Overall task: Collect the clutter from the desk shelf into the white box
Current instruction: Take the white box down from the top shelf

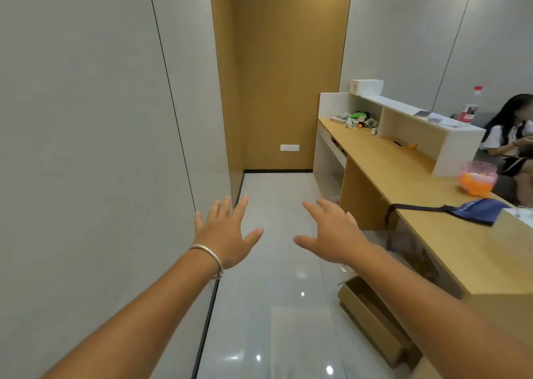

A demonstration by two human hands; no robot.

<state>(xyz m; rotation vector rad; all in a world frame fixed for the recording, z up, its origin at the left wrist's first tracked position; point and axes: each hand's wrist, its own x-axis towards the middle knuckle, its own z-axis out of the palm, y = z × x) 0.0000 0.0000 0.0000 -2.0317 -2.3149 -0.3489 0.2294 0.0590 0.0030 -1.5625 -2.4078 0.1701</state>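
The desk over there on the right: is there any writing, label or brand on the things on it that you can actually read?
Nothing reads clearly.
Dark blue bag on the desk: pale lettering, too blurred to read.
Clear bottle on the shelf top: red and white label, print too small.
White box: no writing visible.
Clutter in the shelf: too small to tell.

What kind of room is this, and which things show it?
Probably an office: a long wooden desk with a white shelf unit, grey panelled walls, and a cardboard box on the tiled floor.

Single head view — forward, downward, over floor (277,306)
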